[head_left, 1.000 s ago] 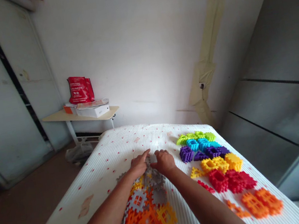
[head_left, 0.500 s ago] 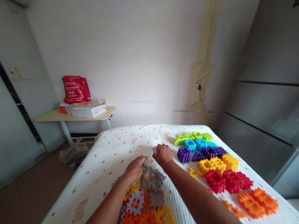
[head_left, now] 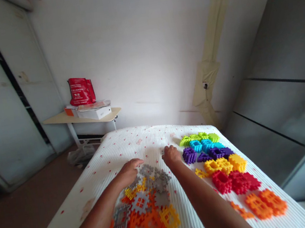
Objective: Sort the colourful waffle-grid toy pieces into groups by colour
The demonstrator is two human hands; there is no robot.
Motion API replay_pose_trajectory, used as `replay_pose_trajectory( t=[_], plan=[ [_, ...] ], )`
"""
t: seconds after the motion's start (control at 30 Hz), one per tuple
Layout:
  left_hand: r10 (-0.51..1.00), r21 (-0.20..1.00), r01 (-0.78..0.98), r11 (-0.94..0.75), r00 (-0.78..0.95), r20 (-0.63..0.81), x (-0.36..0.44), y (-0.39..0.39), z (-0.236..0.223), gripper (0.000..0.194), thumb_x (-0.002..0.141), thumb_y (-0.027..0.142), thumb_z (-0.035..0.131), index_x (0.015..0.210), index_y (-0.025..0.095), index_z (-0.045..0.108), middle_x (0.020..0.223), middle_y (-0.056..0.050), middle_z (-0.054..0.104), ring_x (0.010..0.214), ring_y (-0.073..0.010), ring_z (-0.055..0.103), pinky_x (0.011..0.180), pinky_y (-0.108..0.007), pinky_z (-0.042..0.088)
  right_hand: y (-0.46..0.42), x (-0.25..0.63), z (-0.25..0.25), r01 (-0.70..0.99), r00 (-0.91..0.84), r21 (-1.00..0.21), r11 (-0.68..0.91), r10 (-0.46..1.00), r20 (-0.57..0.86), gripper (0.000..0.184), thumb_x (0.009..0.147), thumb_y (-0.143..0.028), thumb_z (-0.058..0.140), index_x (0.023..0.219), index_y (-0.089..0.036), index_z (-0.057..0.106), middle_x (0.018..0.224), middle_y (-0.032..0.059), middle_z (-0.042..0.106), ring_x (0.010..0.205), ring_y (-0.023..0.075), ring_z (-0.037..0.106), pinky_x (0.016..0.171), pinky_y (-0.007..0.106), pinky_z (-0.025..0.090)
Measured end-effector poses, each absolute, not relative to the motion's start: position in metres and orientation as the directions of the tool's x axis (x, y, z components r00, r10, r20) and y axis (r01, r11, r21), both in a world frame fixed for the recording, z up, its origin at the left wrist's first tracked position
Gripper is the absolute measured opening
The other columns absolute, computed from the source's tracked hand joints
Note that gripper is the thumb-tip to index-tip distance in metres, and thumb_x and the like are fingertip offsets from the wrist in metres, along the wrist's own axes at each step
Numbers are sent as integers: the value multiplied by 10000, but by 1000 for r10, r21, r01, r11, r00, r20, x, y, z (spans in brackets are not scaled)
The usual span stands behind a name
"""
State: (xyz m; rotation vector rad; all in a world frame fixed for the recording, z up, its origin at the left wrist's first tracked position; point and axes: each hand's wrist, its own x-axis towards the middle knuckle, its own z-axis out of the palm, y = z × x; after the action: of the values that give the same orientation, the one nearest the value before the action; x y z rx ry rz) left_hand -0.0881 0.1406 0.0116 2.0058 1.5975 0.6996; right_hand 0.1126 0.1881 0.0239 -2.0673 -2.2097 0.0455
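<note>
My left hand (head_left: 129,170) lies on the far end of a loose pile of grey, orange and yellow interlocking tiles (head_left: 148,215), fingertips against a grey tile (head_left: 146,170). My right hand (head_left: 171,155) is curled just beyond the pile, pinching what looks like a small grey tile (head_left: 162,151), mostly hidden by the fingers. To its right, sorted tile groups run along the white mattress (head_left: 134,142): green (head_left: 198,137), blue (head_left: 204,145), purple (head_left: 189,155), yellow (head_left: 224,164), red (head_left: 234,183) and orange (head_left: 266,204).
A small side table (head_left: 83,118) beyond the mattress carries a red bag (head_left: 81,90) and a white box (head_left: 94,112). Grey cabinet panels (head_left: 290,88) stand close on the right. A door and brown floor (head_left: 24,203) lie to the left.
My right hand has moved away from the pile, forward and right toward the purple tiles, carrying a grey piece. My left hand has drawn back slightly and stays on the grey tiles.
</note>
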Motion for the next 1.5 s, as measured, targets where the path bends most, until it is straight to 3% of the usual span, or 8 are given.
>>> replay_pose_trajectory(
  t=[0.37, 0.53, 0.73, 0.97, 1.13, 1.3, 1.4, 1.5],
  plan=[
    [953, 618, 749, -240, 61, 297, -123, 53, -1, 362, 737, 210, 398, 952, 244, 687, 979, -11, 723, 933, -179, 656, 878, -294, 484, 96, 126, 31, 785, -595, -207, 584, 804, 9, 427, 710, -8, 480, 1030, -239, 643, 1054, 37, 650, 1028, 181, 538, 803, 263, 427],
    [873, 551, 785, -283, -26, 486, -115, 33, -10, 332, 754, 222, 399, 894, 254, 698, 939, -20, 725, 911, -191, 650, 872, -314, 485, 93, 131, 23, 780, -599, -209, 590, 800, 23, 399, 741, -37, 496, 1066, -240, 607, 1079, 46, 635, 1046, 197, 506, 832, 309, 407],
    [872, 576, 780, -245, -83, 483, -106, 30, -14, 325, 767, 252, 407, 913, 265, 696, 980, -34, 714, 967, -209, 617, 913, -348, 457, 91, 132, 26, 757, -601, -262, 598, 795, 81, 180, 826, -166, 517, 882, -225, 677, 860, 34, 676, 941, 185, 547, 831, 279, 385],
    [896, 690, 661, -295, -60, 440, -78, 20, -4, 286, 771, 308, 484, 959, 263, 695, 1002, -37, 711, 954, -208, 626, 896, -332, 466, 89, 135, 26, 457, -585, -704, 543, 780, 221, 164, 820, -214, 526, 868, -179, 678, 774, -1, 636, 712, 118, 551, 692, 208, 412],
    [969, 921, 366, -131, -151, 197, -61, 14, -1, 341, 744, 404, 564, 1014, 224, 668, 889, -50, 713, 794, -187, 650, 715, -272, 512, 86, 130, 14, 134, -673, -948, 287, 729, 126, 277, 769, -362, 604, 937, -150, 661, 707, -16, 580, 586, 88, 483, 574, 204, 405],
    [980, 980, 193, -55, -179, 90, -56, 15, 1, 285, 635, 393, 650, 830, 187, 681, 761, -35, 690, 715, -180, 621, 674, -261, 491, 76, 117, 19, 165, -718, -921, 354, 683, 134, 245, 796, -360, 578, 914, -171, 682, 739, -10, 610, 620, 94, 508, 609, 211, 421],
    [968, 992, 127, -25, -244, 55, -58, 16, 3, 244, 604, 395, 673, 719, 181, 645, 616, 5, 617, 584, -143, 552, 563, -234, 446, 70, 110, 25, 383, -570, -760, 524, 782, 252, 219, 778, -266, 585, 972, -188, 654, 849, 10, 633, 726, 121, 563, 680, 221, 436],
    [957, 1000, 26, -3, -289, 10, -63, 17, 2, 284, 601, 421, 690, 725, 175, 623, 525, 42, 538, 479, -105, 462, 463, -205, 362, 62, 103, 29, 603, -427, -618, 505, 858, 285, 414, 724, -323, 647, 1108, -194, 566, 950, 35, 625, 778, 153, 592, 692, 243, 453]
  ],
)
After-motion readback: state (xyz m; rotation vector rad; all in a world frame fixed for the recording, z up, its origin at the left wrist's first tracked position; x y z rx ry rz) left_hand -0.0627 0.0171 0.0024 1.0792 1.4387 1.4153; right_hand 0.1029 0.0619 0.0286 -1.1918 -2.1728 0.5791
